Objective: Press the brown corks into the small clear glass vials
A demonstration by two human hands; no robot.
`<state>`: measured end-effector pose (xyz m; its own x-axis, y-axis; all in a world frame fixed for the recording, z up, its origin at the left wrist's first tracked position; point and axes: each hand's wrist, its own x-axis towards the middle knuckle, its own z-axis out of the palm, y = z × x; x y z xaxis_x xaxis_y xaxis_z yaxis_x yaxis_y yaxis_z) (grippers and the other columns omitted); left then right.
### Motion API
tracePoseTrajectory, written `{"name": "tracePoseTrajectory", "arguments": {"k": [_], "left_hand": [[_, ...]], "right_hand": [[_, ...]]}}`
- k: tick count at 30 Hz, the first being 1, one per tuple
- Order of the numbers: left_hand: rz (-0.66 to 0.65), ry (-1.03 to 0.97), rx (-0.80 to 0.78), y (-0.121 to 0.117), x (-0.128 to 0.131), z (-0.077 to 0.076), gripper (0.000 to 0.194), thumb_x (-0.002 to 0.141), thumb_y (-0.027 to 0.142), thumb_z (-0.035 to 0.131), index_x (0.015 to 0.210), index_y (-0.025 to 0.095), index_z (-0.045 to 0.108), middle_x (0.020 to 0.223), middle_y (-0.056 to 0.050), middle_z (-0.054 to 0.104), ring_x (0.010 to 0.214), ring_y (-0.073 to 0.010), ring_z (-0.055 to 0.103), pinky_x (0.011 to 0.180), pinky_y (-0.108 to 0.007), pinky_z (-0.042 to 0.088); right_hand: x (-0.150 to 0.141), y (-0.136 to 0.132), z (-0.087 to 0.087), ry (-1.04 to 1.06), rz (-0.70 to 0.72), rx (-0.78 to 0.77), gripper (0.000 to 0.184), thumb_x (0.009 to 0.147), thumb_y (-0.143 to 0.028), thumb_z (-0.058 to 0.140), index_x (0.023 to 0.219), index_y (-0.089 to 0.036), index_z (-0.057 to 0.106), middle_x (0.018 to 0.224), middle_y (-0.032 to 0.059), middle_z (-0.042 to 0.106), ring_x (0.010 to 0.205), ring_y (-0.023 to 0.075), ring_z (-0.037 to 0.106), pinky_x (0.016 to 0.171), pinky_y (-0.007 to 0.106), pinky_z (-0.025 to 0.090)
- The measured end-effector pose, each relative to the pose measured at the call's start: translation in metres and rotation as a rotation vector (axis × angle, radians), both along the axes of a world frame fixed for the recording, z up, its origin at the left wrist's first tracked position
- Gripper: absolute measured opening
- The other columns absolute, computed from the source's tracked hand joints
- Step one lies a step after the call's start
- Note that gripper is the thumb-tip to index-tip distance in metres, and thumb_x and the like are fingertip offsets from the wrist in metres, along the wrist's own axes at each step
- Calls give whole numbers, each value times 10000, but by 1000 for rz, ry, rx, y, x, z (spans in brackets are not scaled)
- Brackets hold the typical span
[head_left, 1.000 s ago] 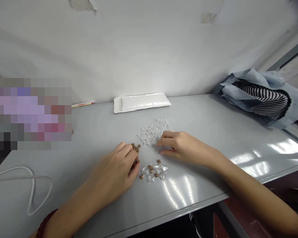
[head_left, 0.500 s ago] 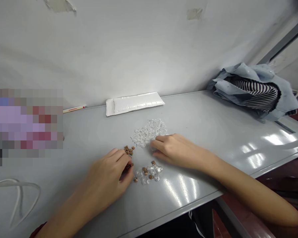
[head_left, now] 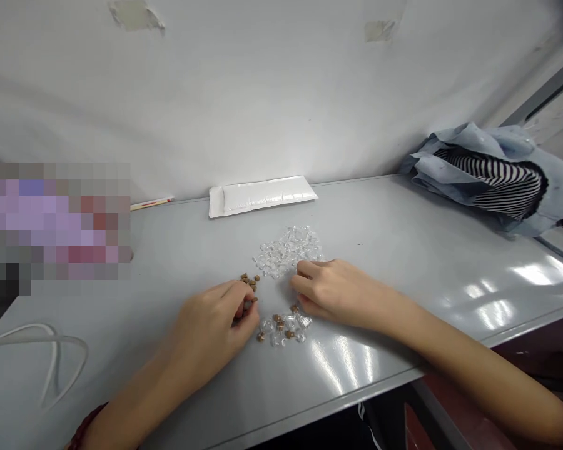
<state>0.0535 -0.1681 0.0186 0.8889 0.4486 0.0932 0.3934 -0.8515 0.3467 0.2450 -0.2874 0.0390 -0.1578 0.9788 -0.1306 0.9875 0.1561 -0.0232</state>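
Observation:
Curled at the near side of a small pile of brown corks (head_left: 249, 282), my left hand (head_left: 218, 312) pinches a cork (head_left: 254, 300) between thumb and forefinger. My right hand (head_left: 328, 287) rests at the near right edge of a spread of tiny clear bottles (head_left: 286, 250). Its fingers are bent together, and what they hold, if anything, is hidden. Between and slightly below the hands lies a cluster of corked clear little bottles (head_left: 284, 328), several with brown stoppers showing.
Everything lies on a grey table (head_left: 380, 225). A white padded envelope (head_left: 265, 195) and a thin pencil-like stick (head_left: 152, 204) lie by the wall. Blue cloth with a striped lining (head_left: 492, 169) is at the right, a white cable (head_left: 75, 340) at the left. A blurred patch covers the far left.
My right hand has drawn slightly back from the loose bottles, its fingers closing. At my left fingertips a cork now shows more plainly. The whole view has shifted a little.

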Motion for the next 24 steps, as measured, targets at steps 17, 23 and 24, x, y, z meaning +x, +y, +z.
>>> {"name": "tracePoseTrajectory", "arguments": {"k": [17,23,24], "left_hand": [[-233,-384,-139,-13,-1,5,75,892,167,511,847,189,568,650,40,539,537,-80,501,491,-172,411],[-210,-369,-151,-15,-2,2,69,879,165,522,836,196,566,630,49,542,505,-78,489,497,-182,426],[-204,-370,-157,-15,-2,1,68,881,165,521,840,198,564,634,49,546,511,-78,494,501,-182,429]], "right_hand": [[-4,-1,4,1238,-108,-21,195,907,-121,515,1028,-111,668,803,38,684,691,111,649,673,250,543],[-9,0,-5,1398,-223,-61,190,893,-168,546,1025,-111,670,776,43,690,688,126,666,680,278,564],[-9,0,-5,1410,-240,-65,189,888,-172,555,1026,-113,670,769,41,690,685,127,667,680,281,565]]}}
